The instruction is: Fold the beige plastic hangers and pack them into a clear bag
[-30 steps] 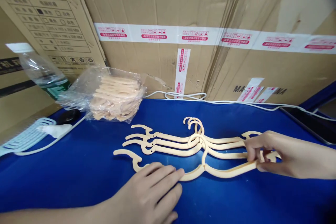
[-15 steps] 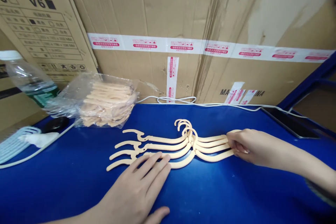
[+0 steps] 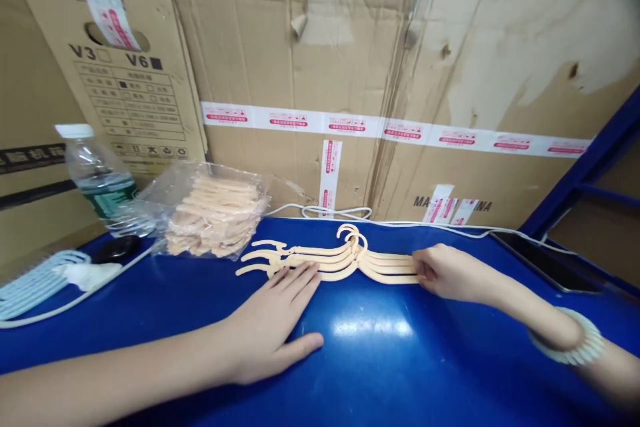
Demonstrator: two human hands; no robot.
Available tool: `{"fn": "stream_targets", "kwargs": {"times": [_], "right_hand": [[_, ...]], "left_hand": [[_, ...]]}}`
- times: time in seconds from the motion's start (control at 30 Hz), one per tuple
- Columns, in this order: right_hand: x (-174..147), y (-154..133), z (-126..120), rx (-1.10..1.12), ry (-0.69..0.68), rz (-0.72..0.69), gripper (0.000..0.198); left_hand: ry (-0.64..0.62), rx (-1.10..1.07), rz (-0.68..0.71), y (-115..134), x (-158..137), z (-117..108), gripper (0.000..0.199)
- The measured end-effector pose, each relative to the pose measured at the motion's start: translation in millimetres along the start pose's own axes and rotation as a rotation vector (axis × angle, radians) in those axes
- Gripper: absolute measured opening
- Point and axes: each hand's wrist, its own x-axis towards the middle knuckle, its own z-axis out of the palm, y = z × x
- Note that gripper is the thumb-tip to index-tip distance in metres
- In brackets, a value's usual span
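Observation:
Several cream-coloured clothes hangers (image 3: 330,257) lie close together on the blue table (image 3: 380,360), their hooks bunched near the middle and pointing away from me. My left hand (image 3: 277,310) rests flat across the near left arms, fingers stretched out and thumb spread on the table. At the other end, my right hand (image 3: 445,272) is closed around the hangers' right ends, which its fingers hide. A bracelet of pale beads (image 3: 570,340) is on my right wrist.
Behind the hangers stand large cardboard boxes (image 3: 280,173). Back left are a clear bag of more hanger-like pieces (image 3: 215,217), a water bottle (image 3: 103,180), a black object (image 3: 116,249) and light-blue hangers (image 3: 43,280). A phone-like black slab (image 3: 545,261) and a white cable (image 3: 420,224) lie along the back.
The hangers now lie closer together and a little farther from me, with both hands still on them. My view has shifted, showing more of the boxes and bottle.

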Motion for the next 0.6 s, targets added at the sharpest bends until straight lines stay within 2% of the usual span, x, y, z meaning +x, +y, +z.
{"fn": "stream_targets", "kwargs": {"times": [0.2, 0.33, 0.47, 0.6], "right_hand": [[28.2, 3.7, 9.4, 0.01, 0.126, -0.005, 0.01], [35.1, 8.2, 17.9, 0.025, 0.181, -0.005, 0.01], [22.3, 6.7, 23.2, 0.049, 0.226, -0.021, 0.013], [-1.4, -7.8, 26.6, 0.06, 0.272, -0.072, 0.009]], "left_hand": [[0.006, 0.024, -0.051, -12.3, 14.6, -13.2, 0.077], [-0.072, 0.133, -0.079, -12.9, 17.3, -14.4, 0.082], [-0.118, 0.242, -0.078, -11.0, 13.5, -13.3, 0.082], [-0.066, 0.273, 0.043, -5.7, -0.2, -11.3, 0.065]]}}
